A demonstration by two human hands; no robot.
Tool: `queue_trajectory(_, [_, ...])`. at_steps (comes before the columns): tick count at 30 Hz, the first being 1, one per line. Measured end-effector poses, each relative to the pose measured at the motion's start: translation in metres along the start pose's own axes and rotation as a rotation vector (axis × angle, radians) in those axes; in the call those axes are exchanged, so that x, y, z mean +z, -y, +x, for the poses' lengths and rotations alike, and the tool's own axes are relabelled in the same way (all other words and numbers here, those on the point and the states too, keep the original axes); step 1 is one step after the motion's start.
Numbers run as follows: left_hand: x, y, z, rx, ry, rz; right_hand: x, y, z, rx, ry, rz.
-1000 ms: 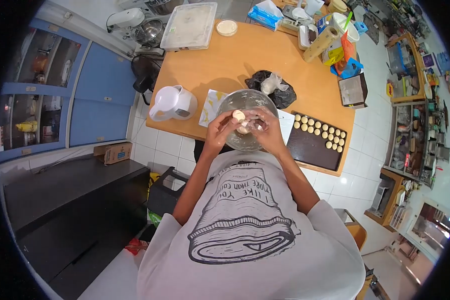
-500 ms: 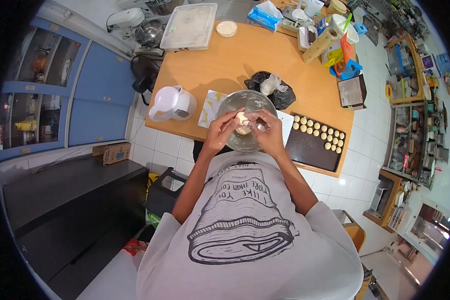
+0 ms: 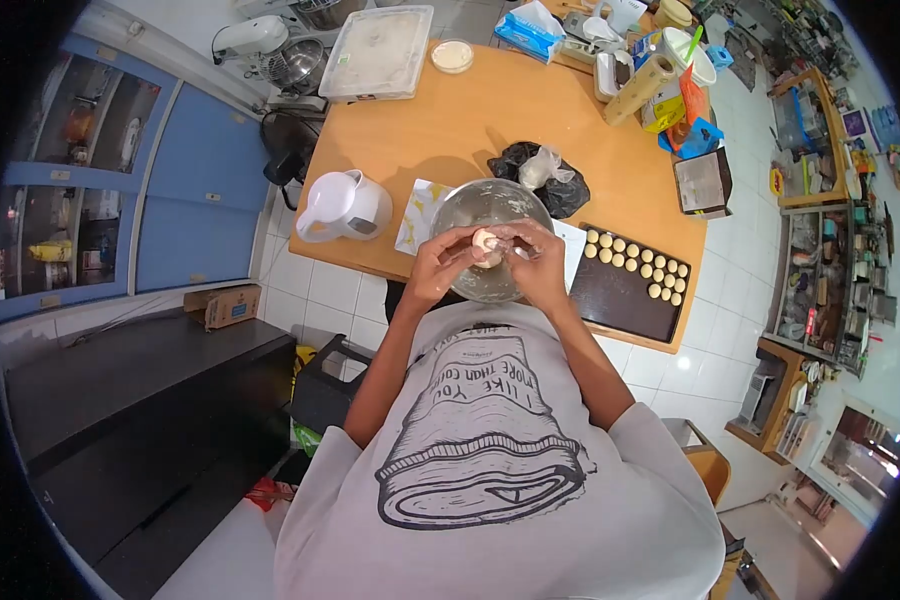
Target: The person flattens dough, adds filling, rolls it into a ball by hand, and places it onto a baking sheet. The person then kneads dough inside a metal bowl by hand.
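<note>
Above a metal bowl (image 3: pixel 493 197), my left hand (image 3: pixel 440 264) and my right hand (image 3: pixel 536 262) meet with their fingertips round a small pale piece of dough (image 3: pixel 485 240). Both hands are closed on it from opposite sides. More dough seems to lie in the bowl below, mostly hidden by my fingers. Right of the bowl, a dark tray (image 3: pixel 630 296) bears several small round dough balls (image 3: pixel 618 244) along its far and right parts. A white paper (image 3: pixel 572 245) lies between the bowl and the tray.
A white jug-like appliance (image 3: pixel 344 207) stands left on the wooden table (image 3: pixel 410 130). Behind the bowl lies a black plastic bag (image 3: pixel 568 193). A lidded plastic box (image 3: pixel 378 52), a small round tub (image 3: pixel 453 57) and a cling-film roll (image 3: pixel 640 90) are farther back.
My fingers have closed in round the dough piece, which showed more openly between them before. My right fingers have moved slightly left, nearer my left hand.
</note>
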State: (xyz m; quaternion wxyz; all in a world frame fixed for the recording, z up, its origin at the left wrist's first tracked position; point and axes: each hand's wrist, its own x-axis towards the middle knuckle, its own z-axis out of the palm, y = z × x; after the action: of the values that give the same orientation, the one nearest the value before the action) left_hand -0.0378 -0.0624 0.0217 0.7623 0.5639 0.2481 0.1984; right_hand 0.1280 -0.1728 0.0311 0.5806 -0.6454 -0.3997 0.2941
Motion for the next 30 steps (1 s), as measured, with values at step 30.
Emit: queue_trajectory(30, [0.010, 0.024, 0.003, -0.023, -0.145, -0.177, 0.001, -0.010, 0.003, -0.088, -0.004, -0.097])
